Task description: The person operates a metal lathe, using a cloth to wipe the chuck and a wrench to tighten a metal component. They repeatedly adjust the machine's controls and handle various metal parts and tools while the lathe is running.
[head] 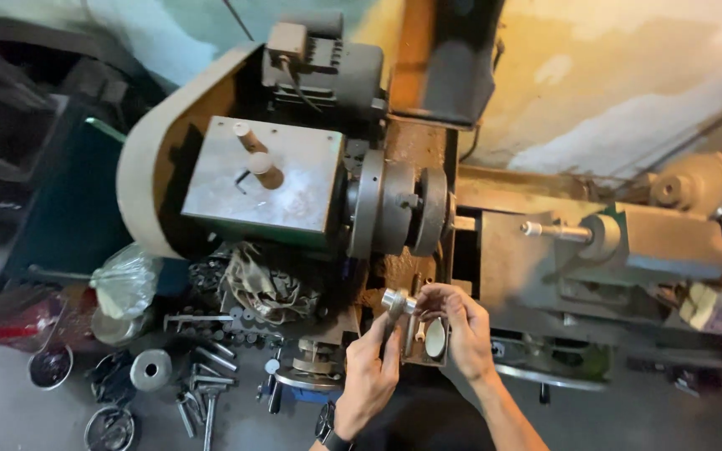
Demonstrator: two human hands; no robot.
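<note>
Grimy lathe (pixel 394 200) fills the bench before me. My left hand (pixel 369 372) and right hand (pixel 457 321) together pinch a small shiny steel cylinder (pixel 396 302).

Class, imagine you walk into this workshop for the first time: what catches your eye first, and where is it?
At bottom centre, the left hand and right hand together hold a small shiny metal part. Just above them sits the lathe's round chuck, beside the grey headstock. Loose metal tools lie scattered at lower left.
</note>
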